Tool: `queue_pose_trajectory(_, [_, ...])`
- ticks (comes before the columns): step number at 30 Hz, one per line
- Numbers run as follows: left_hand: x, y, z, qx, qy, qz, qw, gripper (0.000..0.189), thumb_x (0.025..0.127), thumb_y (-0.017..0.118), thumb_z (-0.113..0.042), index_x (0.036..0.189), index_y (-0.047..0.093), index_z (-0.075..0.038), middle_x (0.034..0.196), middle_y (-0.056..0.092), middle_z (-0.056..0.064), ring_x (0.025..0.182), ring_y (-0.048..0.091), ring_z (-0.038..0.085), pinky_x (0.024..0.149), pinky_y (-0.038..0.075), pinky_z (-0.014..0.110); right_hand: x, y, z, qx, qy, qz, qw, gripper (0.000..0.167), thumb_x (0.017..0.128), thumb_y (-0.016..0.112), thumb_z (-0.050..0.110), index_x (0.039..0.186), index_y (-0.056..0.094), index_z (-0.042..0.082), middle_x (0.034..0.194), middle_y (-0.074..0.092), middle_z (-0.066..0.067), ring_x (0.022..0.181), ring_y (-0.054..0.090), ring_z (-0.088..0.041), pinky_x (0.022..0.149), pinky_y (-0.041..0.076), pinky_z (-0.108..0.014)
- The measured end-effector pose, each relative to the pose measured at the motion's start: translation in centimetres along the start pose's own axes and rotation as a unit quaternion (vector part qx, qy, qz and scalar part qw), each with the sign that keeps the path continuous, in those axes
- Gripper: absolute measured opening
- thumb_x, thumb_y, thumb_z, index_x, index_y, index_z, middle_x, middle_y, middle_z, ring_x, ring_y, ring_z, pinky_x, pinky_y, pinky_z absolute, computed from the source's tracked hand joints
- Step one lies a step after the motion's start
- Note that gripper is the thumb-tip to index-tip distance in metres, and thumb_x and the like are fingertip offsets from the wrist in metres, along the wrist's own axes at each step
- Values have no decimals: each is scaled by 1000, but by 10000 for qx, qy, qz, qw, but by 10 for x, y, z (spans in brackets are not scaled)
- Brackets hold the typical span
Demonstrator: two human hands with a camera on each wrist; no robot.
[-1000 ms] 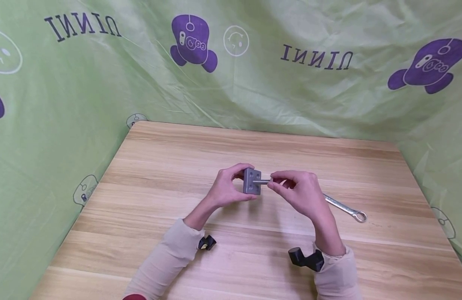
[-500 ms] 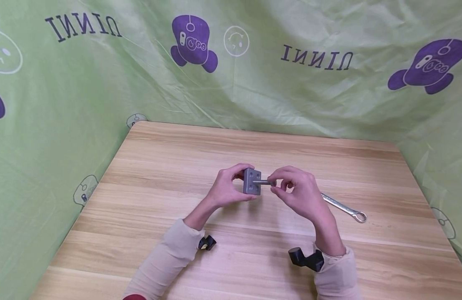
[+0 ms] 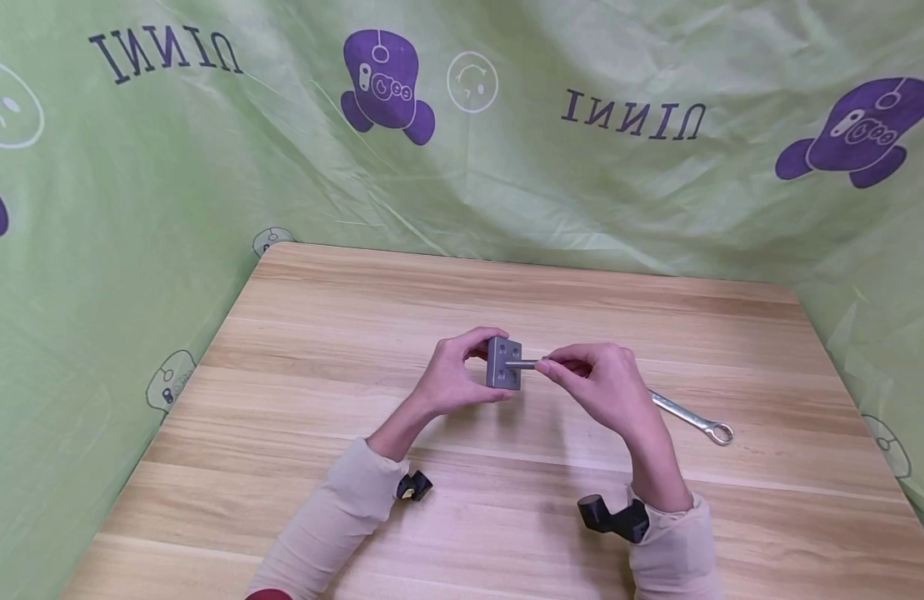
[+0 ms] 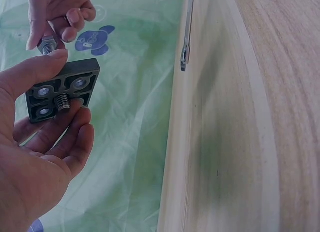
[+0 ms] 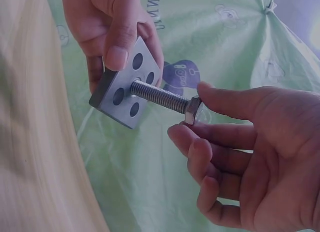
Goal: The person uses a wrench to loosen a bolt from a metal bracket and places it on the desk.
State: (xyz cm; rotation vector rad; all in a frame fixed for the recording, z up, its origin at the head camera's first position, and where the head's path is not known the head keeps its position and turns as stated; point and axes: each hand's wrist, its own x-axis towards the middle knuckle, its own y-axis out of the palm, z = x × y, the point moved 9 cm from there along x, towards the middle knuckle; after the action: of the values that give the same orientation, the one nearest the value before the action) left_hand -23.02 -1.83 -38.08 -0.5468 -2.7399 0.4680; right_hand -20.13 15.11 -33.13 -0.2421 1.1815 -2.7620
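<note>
My left hand (image 3: pixel 454 372) grips a square grey plate (image 5: pixel 125 99) by its edges, thumb on one side and fingers on the other. A threaded bolt (image 5: pixel 162 97) runs through the plate's middle hole, among several other holes. On the plate's ribbed back, the bolt's end (image 4: pixel 62 102) pokes out a short way. Thumb and fingers of my right hand (image 3: pixel 600 385) pinch the bolt's hex head (image 5: pixel 192 110), which stands well out from the plate. In the head view the right fingers hide that head.
A combination wrench (image 3: pixel 690 414) lies on the wooden table (image 3: pixel 342 317), just right of the right hand, its near part hidden behind it. Green printed cloth (image 3: pixel 469 183) hangs around the table's back and sides. Black wrist mounts (image 3: pixel 611 518) sit at both cuffs.
The right fingers loosened and shifted at the bolt head half a second ago and now pinch it again. The left hand and the plate have stayed in place.
</note>
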Motion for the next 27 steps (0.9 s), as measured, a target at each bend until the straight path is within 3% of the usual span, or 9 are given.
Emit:
queue_pose_trajectory(4, [0, 0, -1, 7, 16, 4, 10000, 70, 61, 93, -6, 125, 63, -5, 110, 74, 14, 94, 70, 24, 91, 58, 51, -1, -1, 4, 31, -281, -101, 9995, 15, 86, 78, 18, 95, 79, 6, 78, 75, -5, 64, 58, -5, 56, 48, -19])
queue_pose_trajectory(11, [1, 0, -2, 25, 73, -10, 10000, 71, 61, 93, -4, 125, 62, -2, 109, 74, 14, 95, 70, 24, 90, 59, 38, -5, -8, 19, 125, -1297, -627, 9895, 25, 73, 82, -3, 95, 80, 8, 87, 76, -5, 62, 54, 2, 61, 49, -18])
queue_pose_trajectory(16, [1, 0, -1, 22, 93, 0, 10000, 71, 61, 93, -6, 125, 62, -1, 109, 74, 15, 95, 70, 25, 90, 59, 41, -7, -9, 23, 206, -1574, -767, 9843, 30, 70, 80, -10, 92, 80, 9, 90, 76, -6, 61, 55, 3, 62, 49, -16])
queue_pose_trajectory(20, [2, 1, 0, 19, 42, 9, 10000, 71, 61, 93, -7, 125, 63, -4, 110, 74, 15, 95, 70, 25, 91, 59, 46, -5, -9, 21, 157, -1383, -620, 9883, 27, 74, 82, -4, 98, 79, 8, 94, 76, -6, 62, 56, 1, 61, 49, -18])
queue_pose_trajectory(24, [1, 1, 0, -24, 5, 41, 10000, 71, 62, 93, -6, 126, 62, -1, 111, 74, 16, 96, 70, 26, 92, 57, 51, -2, -5, 11, 143, -689, -239, 9972, 29, 81, 82, 12, 109, 76, 7, 97, 77, -7, 66, 59, -5, 57, 48, -19])
queue_pose_trajectory(27, [1, 2, -1, -46, -13, 56, 10000, 72, 62, 93, -6, 127, 62, -1, 111, 74, 16, 96, 70, 27, 92, 57, 53, 0, -1, 2, 124, -168, 15, 9998, 28, 86, 79, 20, 109, 76, 6, 90, 77, -8, 67, 60, -10, 55, 48, -20])
